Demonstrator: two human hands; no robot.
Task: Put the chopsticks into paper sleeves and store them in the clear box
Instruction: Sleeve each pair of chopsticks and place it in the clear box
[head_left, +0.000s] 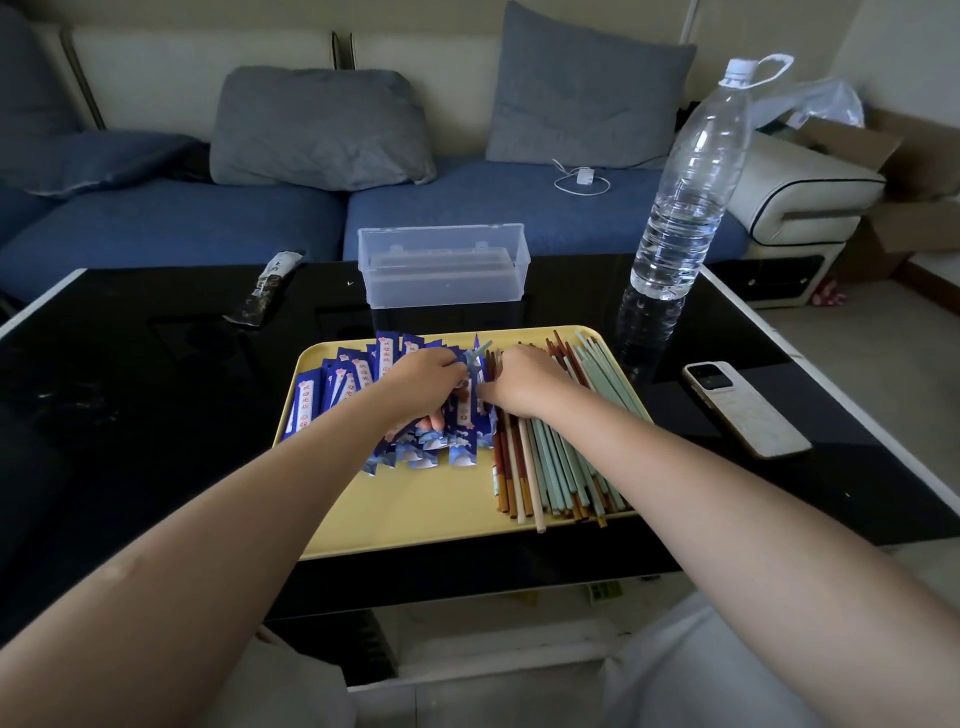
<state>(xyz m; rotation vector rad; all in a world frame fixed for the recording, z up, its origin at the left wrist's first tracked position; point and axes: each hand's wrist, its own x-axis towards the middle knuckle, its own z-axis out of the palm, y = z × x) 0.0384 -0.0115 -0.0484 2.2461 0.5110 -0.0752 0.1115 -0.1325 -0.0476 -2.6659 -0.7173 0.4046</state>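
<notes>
Two hands, left hand (426, 376) and right hand (524, 382), one tray (415, 514), one clear box (444, 270).

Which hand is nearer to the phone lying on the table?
The right hand. It rests on the tray's loose chopsticks, on the phone's side. The left hand is farther off, over the blue paper sleeves.

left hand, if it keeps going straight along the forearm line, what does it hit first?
Likely the blue paper sleeves heaped on the yellow tray just past the left hand, then the tray's far rim. The clear box stands beyond. Depth is unclear from this one view.
</notes>
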